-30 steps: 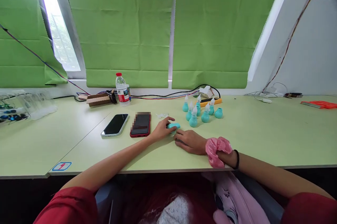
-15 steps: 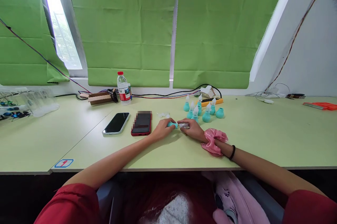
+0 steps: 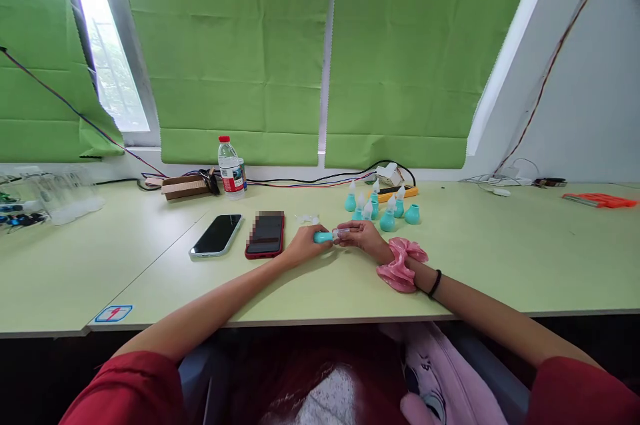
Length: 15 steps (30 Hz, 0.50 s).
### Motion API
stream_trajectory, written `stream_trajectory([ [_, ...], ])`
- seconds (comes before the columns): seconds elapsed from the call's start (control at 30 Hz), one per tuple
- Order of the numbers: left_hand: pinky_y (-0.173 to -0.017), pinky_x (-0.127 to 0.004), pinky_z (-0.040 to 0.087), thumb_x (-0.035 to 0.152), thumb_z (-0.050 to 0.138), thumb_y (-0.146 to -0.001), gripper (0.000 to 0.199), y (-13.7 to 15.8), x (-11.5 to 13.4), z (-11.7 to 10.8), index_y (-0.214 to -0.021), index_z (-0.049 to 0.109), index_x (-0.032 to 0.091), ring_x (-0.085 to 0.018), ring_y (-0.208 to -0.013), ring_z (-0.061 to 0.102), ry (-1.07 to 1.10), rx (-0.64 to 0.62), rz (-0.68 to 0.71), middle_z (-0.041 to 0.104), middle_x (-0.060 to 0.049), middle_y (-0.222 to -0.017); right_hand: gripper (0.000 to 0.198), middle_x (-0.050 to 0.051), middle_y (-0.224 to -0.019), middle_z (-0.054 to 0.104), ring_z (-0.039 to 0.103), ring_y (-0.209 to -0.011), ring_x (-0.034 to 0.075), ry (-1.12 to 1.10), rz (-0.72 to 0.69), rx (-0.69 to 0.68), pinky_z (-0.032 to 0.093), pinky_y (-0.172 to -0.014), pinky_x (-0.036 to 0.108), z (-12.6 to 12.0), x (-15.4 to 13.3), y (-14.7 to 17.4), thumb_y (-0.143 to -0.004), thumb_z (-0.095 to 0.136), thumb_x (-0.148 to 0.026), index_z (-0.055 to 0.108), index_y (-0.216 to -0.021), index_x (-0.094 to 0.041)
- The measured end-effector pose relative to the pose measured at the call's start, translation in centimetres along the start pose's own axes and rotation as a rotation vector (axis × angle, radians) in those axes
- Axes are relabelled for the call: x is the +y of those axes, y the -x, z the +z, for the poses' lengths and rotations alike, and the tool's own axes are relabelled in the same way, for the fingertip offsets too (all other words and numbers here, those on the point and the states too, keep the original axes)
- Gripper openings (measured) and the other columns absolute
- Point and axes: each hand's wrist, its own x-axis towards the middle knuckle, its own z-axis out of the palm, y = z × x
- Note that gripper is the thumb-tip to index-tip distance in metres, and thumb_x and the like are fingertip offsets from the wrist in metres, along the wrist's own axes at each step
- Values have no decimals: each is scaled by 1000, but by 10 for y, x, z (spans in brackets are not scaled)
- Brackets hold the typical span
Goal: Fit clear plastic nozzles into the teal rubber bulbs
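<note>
My left hand (image 3: 306,244) is closed on a small turquoise bulb-shaped piece (image 3: 323,237), lying sideways in the fingers. Pinched in my right hand (image 3: 366,240) is a clear plastic piece (image 3: 341,234), its end against the turquoise piece; whether the two are joined I cannot tell. Past my right hand stand several turquoise bulbs with whitish pointed tips (image 3: 387,217). One turquoise bulb without a tip (image 3: 413,214) stands at their right. Small clear pieces (image 3: 307,219) lie on the table just beyond my left hand.
A pale phone (image 3: 217,236) and a dark phone in a red case (image 3: 265,235) lie left of my hands. Farther back are a water bottle (image 3: 231,172), a brown cardboard box (image 3: 186,188), cables and a yellow-black object (image 3: 397,193). Orange-handled tool (image 3: 600,200) lies far right.
My hands have come together: the clear piece now meets the turquoise piece end to end. My right hand has moved slightly left and its fingers have shifted. The whole view has shifted a little.
</note>
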Motion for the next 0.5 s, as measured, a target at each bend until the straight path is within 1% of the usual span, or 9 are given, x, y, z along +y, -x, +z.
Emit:
stream_trajectory([
  [0.17, -66, -26, 38, 37, 51, -67, 29, 1, 1, -1, -84, 61, 16, -18, -72, 54, 19, 5, 1, 62, -4, -79, 26, 6, -72, 64, 62, -61, 15, 0, 52, -32, 51, -49, 18, -1, -3, 3, -59, 68, -22, 60, -81, -10],
  [0.3, -68, -26, 39, 39, 51, -68, 31, 0, 0, 0, -86, 61, 16, -17, -73, 54, 40, -3, 7, 63, -4, -82, 26, 5, -75, 64, 62, -64, 14, -3, 58, -65, 52, -52, 19, 3, -2, 4, -63, 65, -27, 61, -84, -12],
  [0.4, -68, -26, 40, 38, 53, -66, 30, 0, -1, 1, -85, 62, 16, -17, -72, 54, 44, 13, 5, 63, -3, -81, 23, 5, -71, 64, 62, -63, 15, 41, 59, -65, 52, -52, 20, 5, -3, 7, -66, 63, -30, 61, -80, -11],
  [0.5, -70, -27, 40, 37, 57, -64, 31, 0, -2, 1, -86, 62, 17, -17, -73, 55, 70, 32, 36, 64, -3, -82, 23, 5, -65, 63, 62, -59, 14, 84, 68, -77, 50, -50, 19, 6, -4, 10, -69, 59, -33, 60, -75, -11],
])
